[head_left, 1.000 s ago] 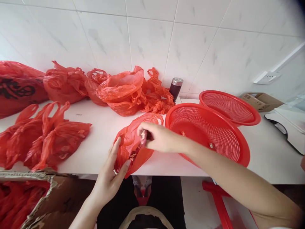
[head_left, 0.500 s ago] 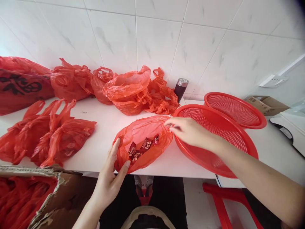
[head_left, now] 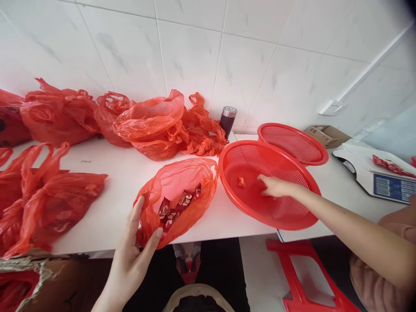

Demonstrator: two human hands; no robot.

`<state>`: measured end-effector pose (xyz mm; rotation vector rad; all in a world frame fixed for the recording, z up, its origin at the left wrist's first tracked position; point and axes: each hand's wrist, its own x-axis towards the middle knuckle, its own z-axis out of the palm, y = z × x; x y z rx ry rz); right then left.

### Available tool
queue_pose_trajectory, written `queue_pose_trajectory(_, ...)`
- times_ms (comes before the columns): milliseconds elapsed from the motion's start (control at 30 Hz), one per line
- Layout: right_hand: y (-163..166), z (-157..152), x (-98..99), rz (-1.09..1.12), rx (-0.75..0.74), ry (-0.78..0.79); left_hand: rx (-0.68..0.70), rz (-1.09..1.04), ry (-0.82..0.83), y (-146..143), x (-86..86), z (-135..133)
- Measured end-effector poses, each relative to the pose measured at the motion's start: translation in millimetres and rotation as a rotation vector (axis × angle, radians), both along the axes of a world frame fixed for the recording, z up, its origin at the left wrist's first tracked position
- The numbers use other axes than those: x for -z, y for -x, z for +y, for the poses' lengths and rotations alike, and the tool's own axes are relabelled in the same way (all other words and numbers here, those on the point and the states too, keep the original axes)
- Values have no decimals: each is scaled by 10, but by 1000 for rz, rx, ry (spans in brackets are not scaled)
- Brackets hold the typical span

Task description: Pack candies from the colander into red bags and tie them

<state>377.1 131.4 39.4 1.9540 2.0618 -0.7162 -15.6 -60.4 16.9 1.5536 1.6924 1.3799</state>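
Observation:
My left hand [head_left: 134, 242] grips the near left rim of a red plastic bag [head_left: 198, 169], thumb on the inner side and fingers outside. The bag's mouth gapes wide, and several small dark-red wrapped packets [head_left: 186, 198] lie at its bottom. My right hand [head_left: 271, 187] is inside a large red perforated basket [head_left: 227, 190], fingers loosely spread with nothing visible in them. A single small red packet [head_left: 241, 182] lies in that basket, left of my fingertips and apart from them.
Behind stand filled red bags [head_left: 58, 112] and a dark bottle [head_left: 227, 121]. A second red basket [head_left: 294, 141], a cardboard box [head_left: 328, 135] and a scale [head_left: 365, 173] bearing red packets are right. Below are a stool [head_left: 292, 277] and a carton [head_left: 55, 281]. A person's sleeve [head_left: 373, 277] shows lower right.
My right hand has let go of the bag's right rim and moved right into the basket. The view has swung right, bringing the scale into sight. My left hand keeps its grip.

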Motion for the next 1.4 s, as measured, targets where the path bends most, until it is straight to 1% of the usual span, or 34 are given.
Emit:
queue_pose_trajectory(100, 317, 29, -39, 112, -100, -66, -15, 5, -1, -12, -11, -13)
queue_pose_trajectory(200, 586, 14, 42, 116, -182, -127, -19, 15, 2, -7, -23, -45)
queue_pose_trajectory(300, 672, 25, 140, 78, -251, -225, -16, 12, -9, 21, -32, -83)
queue_pose_trajectory(367, 645, 76, 100, 63, -293, -300, -16, -8, -1, 41, -37, -113)
queue_pose_trajectory(433, 627, 128, -76, 50, -300, -370, -27, -75, 22, 50, -41, -145)
queue_pose_trajectory(500, 693, 114, -362, 81, -285, -483, -43, -172, 21, 43, -45, -169)
queue_pose_trajectory(567, 884, -15, -666, 216, -321, -595, -48, -253, -3, 19, -52, -173)
queue_pose_trajectory(600, 1024, -119, -786, 313, -383, -618, -43, -282, -15, 3, -57, -165)
queue_pose_trajectory(633, 1184, -237, -867, 401, -474, -604, -36, -304, -21, -16, -64, -153)
queue_pose_trajectory(667, 1355, -358, -900, 453, -577, -560, -34, -323, -23, -35, -72, -137)
queue_pose_trajectory(700, 1524, -469, -885, 459, -672, -508, -38, -341, -20, -53, -81, -120)
queue_pose_trajectory(733, 1681, -559, -828, 428, -755, -465, -47, -357, -17, -68, -90, -105)
queue_pose_trajectory(833, 1989, -657, -551, 247, -903, -469, -92, -390, -17, -70, -107, -89)
queue_pose_trajectory(900, 2036, -604, -425, 150, -936, -479, -124, -387, -18, -27, -106, -106)
queue_pose_trajectory(967, 1987, -512, -414, 102, -943, -510, -183, -361, -8, 43, -93, -135)
queue_pose_trajectory(1100, 1792, -360, -606, 25, -968, -679, -291, -342, 32, 194, -46, -171)
queue_pose_trajectory(1167, 1710, -320, -704, -31, -932, -709, -311, -366, 36, 258, -27, -156)
queue_pose_trajectory(1267, 1640, -290, -792, -86, -851, -636, -329, -358, 42, 341, -27, -98)
queue_pose_trajectory(1333, 1631, -283, -813, -70, -840, -561, -323, -300, 90, 384, -49, -62)
queue_pose_trajectory(1400, 1650, -278, -797, -29, -823, -542, -326, -220, 144, 409, -72, -52)
